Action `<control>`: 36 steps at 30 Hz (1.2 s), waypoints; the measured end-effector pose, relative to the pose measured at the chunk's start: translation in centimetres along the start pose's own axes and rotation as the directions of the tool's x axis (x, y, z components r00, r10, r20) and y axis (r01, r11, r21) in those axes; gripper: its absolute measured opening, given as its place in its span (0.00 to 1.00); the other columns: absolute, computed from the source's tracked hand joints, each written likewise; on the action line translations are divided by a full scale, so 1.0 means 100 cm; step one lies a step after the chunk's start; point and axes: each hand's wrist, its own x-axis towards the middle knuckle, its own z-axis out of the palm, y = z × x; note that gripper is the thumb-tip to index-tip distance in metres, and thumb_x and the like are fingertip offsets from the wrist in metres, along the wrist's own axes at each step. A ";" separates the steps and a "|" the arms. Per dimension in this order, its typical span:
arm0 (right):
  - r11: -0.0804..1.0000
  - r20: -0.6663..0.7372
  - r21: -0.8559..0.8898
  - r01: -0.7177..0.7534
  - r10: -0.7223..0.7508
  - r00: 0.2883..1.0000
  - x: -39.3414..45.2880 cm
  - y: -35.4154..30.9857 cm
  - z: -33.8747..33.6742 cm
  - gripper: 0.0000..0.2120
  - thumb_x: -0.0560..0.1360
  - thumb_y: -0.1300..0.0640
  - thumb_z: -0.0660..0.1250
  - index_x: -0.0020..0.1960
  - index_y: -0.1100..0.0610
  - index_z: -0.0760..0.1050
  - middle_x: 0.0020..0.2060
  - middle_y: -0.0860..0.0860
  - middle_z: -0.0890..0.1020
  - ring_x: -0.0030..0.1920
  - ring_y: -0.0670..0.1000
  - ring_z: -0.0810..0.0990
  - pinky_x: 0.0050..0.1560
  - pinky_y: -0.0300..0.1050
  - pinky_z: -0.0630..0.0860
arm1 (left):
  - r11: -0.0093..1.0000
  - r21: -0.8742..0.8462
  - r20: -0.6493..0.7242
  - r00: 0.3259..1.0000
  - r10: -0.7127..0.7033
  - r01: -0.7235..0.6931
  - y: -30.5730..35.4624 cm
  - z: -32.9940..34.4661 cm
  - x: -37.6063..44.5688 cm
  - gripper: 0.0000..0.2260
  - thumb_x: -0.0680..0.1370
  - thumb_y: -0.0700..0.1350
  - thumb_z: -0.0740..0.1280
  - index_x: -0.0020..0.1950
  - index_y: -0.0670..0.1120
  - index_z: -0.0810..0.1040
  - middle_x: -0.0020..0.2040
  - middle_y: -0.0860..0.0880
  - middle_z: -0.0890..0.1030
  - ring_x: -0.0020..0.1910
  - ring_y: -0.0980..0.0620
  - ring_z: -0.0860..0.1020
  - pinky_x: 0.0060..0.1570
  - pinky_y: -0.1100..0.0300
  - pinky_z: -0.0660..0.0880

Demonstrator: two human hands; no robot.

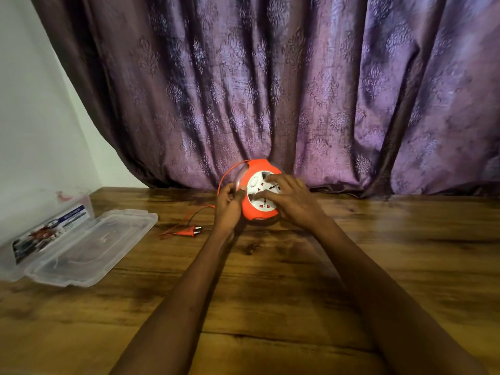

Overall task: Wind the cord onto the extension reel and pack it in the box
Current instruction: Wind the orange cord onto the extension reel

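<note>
An orange extension reel (pixel 255 169) with a white socket face stands tilted on its edge at the far side of the wooden table. My right hand (pixel 290 200) lies over the socket face, fingers spread on it. My left hand (pixel 228 205) grips the reel's left rim, where a thin orange cord (pixel 230 170) loops out. The cord trails left across the table to an orange two-pin plug (pixel 189 231) lying flat. A clear plastic box (pixel 40 228) with a printed label stands at the left, its clear lid (pixel 92 247) open and lying flat beside it.
A purple patterned curtain (pixel 270 90) hangs right behind the reel and touches the table's far edge. A white wall (pixel 32 117) is at the left. The wooden table (pixel 270 293) stretches toward me under both forearms.
</note>
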 end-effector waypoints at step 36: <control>0.999 0.149 -0.012 0.038 -0.035 0.988 -0.001 -0.009 -0.003 0.19 0.71 0.51 0.60 0.59 0.38 0.78 0.71 0.50 0.72 0.72 0.58 0.67 0.64 0.54 0.66 | 0.995 -0.015 0.123 0.988 -0.095 0.098 0.006 -0.007 -0.001 0.08 0.80 0.36 0.64 0.57 0.42 0.80 0.50 0.43 0.82 0.45 0.49 0.77 0.49 0.54 0.75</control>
